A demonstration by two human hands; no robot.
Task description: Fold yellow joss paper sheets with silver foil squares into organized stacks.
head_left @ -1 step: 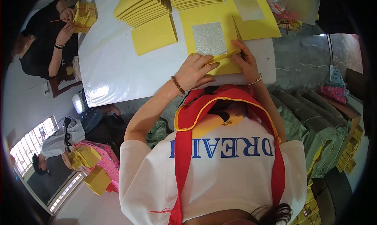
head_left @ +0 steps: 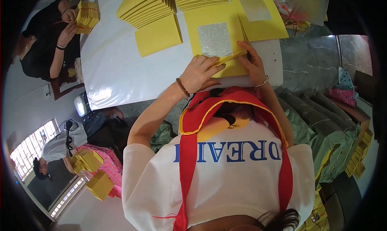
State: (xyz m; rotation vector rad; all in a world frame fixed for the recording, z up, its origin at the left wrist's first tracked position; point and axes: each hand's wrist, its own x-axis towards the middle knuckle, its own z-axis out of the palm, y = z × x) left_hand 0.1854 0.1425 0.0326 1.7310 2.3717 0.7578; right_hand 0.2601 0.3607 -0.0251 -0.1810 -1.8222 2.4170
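A yellow paper sheet [head_left: 193, 29] lies on the table in front of me, with a silvery, bubbly-looking square [head_left: 214, 39] on it. Its near edge is bent up into a narrow raised fold. At the fold's left part, my left hand [head_left: 199, 73] has its fingertips closed over the paper and its thumb lower down. My right hand [head_left: 253, 64] pinches the fold's right end between thumb and forefinger. A second yellow sheet [head_left: 274, 27] with a smooth, pale grey square [head_left: 254, 8] lies partly alongside at the far right.
A fanned stack of folded yellow pieces [head_left: 147, 11] covers the far side of the white table [head_left: 117, 69]; one folded piece [head_left: 158, 36] lies nearest. At left, a co-worker's hands [head_left: 68, 27] hold a tied yellow bundle [head_left: 88, 17]. Green-wrapped packages [head_left: 330, 126] stand at right.
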